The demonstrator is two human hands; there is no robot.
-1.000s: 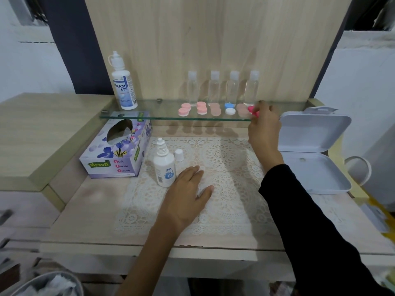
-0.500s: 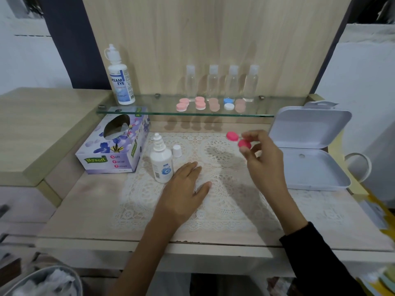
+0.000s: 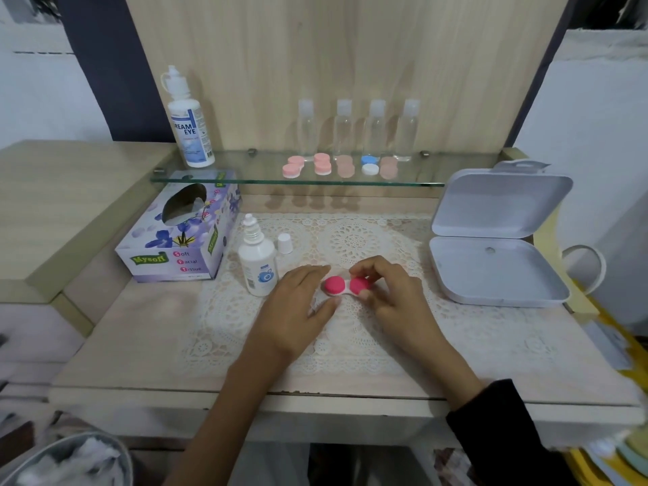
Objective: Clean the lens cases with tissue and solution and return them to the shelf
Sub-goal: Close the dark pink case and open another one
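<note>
The magenta lens case (image 3: 345, 286) lay at the centre of the frame, low over the lace mat (image 3: 350, 236), between both hands. The right hand (image 3: 392, 292) had its grip pinched on the case's right cap, thumb below and fingertips above, which looked like the hold for twisting that cap off. The left hand (image 3: 298, 303) had a spread grip. Its fingers were nearly straight, with the forefinger above the left cap and the thumb just under it, probably to steady the case against the twist. Whether it actually pressed on the case could not be told.

The supplies sat close by for the wiping step. Just left of the hands the small solution bottle (image 3: 257, 264) stood upright with its nozzle bare and its white cap (image 3: 284, 243) set beside it, so it was ready to squeeze. The tissue box (image 3: 182, 229) lay further left on the counter (image 3: 140, 331), its opening facing up.

On the glass shelf (image 3: 245, 177) across the upper middle, the other lens cases (image 3: 324, 164) waited in a row in front of four clear bottles (image 3: 377, 128). A larger bottle (image 3: 189, 124) stood at the shelf's left end. An open white box (image 3: 498, 264) rested at the right of the counter. A bin (image 3: 70, 461) at the lower left held crumpled tissue.

I judged that this case's cleaning had barely begun.
</note>
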